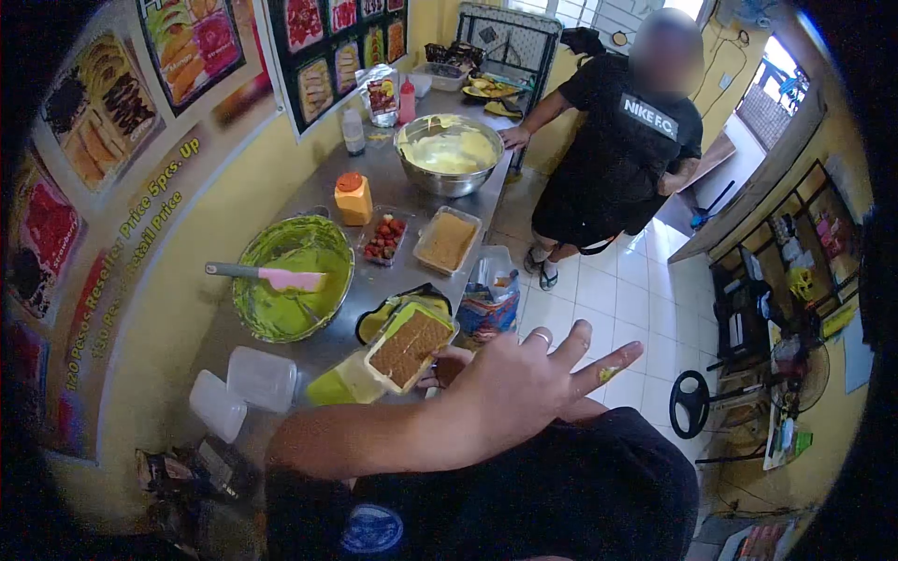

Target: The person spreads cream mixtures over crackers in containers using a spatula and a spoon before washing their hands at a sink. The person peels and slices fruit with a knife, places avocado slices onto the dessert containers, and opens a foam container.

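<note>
My left hand (524,388) is raised across the front of my body, fingers spread and empty, with a ring on one finger and a yellow-green smear on another. Behind it, my right hand (453,366) is mostly hidden; its visible fingers grip the edge of a clear container (377,372) filled with a brown biscuit layer (410,349). Just beyond are a dark-rimmed piece of mango (372,323) and a green-smeared container (341,383). To the left, a bowl of green cream (297,313) holds a spatula (281,277) with a pink head and grey handle.
On the metal table (323,192) stand a large cream bowl (449,157), an orange-lidded jar (354,198), strawberries (384,237), a crumb-topped container (447,240) and empty containers (262,379). Another person (617,140) stands at the far right side, one hand near the bowl.
</note>
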Demonstrator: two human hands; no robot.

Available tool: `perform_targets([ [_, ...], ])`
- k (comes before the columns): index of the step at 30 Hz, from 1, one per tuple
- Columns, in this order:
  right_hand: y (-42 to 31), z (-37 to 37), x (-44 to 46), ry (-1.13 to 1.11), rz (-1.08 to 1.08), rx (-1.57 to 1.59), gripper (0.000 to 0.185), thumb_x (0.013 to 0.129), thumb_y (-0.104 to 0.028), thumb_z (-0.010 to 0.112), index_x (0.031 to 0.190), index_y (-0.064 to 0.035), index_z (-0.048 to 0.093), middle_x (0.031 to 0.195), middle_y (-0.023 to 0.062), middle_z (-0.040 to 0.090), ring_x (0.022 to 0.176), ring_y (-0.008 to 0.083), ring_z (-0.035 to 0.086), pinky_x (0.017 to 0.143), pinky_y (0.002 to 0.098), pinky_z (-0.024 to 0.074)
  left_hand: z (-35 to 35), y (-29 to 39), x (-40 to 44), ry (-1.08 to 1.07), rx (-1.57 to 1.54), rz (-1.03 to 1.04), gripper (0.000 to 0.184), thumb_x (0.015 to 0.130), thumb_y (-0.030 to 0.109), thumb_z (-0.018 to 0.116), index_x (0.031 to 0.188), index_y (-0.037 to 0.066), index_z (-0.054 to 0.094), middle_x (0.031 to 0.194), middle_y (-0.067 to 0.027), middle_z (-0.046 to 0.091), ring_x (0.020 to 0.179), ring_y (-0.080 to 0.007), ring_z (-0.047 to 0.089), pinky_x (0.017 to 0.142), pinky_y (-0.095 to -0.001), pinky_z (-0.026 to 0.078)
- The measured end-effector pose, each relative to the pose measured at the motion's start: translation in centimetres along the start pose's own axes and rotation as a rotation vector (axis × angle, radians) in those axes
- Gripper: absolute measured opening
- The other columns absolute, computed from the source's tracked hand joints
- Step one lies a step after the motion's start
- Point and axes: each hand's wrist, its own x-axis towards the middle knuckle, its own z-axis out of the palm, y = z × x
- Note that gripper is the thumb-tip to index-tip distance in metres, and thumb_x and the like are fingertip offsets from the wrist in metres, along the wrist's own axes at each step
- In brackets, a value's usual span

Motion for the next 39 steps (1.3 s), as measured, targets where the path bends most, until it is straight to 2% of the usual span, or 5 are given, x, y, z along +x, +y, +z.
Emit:
perform_targets([
  [6,-1.2,0.0,0.0,0.009,-0.055,-0.054,0.049,0.09,-0.028,0.057,0.131,-0.0062,0.042,0.126,0.0143,0.053,0.114,0.0285,0.055,0.096,0.0433,0.0462,0.4,-0.6,-0.7,-0.119,0.022,-0.06,0.066,0.084,0.017,0.051,0.146,0.024,0.029,0.109,-0.0123,0.056,0.068,-0.021,0.061,0.052,-0.0321,0.052],
  [11,-1.3,0.0,-0.9,0.018,-0.076,-0.087,0.049,0.09,-0.028,0.057,0.131,-0.0063,0.041,0.126,0.0144,0.053,0.114,0.0286,0.055,0.096,0.0433,0.0461,0.5,-1.0,-1.4,-0.239,0.061,-0.103,0.057,0.081,0.015,0.055,0.137,0.008,0.044,0.096,-0.0097,0.057,0.072,-0.0201,0.063,0.055,-0.0295,0.05],
  [17,-2.2,0.3,-1.5,0.014,-0.12,-0.127,0.05,0.089,-0.028,0.058,0.131,-0.0065,0.041,0.127,0.0145,0.053,0.114,0.0287,0.054,0.096,0.0433,0.0459,1.1,-1.1,-1.6,-0.262,-0.012,-0.108,0.05,0.081,0.013,0.053,0.131,0.007,0.048,0.099,-0.0112,0.057,0.073,-0.0232,0.062,0.058,-0.0346,0.052],
  [23,-3.1,0.2,-2.1,0.013,-0.167,-0.171,0.05,0.089,-0.028,0.058,0.131,-0.0066,0.041,0.127,0.0146,0.053,0.115,0.0288,0.054,0.097,0.0433,0.0458,1.1,-0.7,-1.5,-0.263,0.043,-0.117,0.049,0.082,0.013,0.055,0.13,0.006,0.05,0.093,-0.0077,0.056,0.075,-0.0189,0.061,0.057,-0.029,0.047],
  [39,-5.6,-0.2,-4.0,0.041,-0.313,-0.274,0.052,0.088,-0.028,0.059,0.132,-0.0071,0.041,0.128,0.0149,0.052,0.116,0.0291,0.053,0.097,0.0433,0.0454,1.6,0.2,-1.6,-0.249,0.036,-0.1,0.046,0.083,0.011,0.053,0.128,0.004,0.051,0.092,-0.0097,0.056,0.074,-0.0207,0.061,0.056,-0.0314,0.049],
])
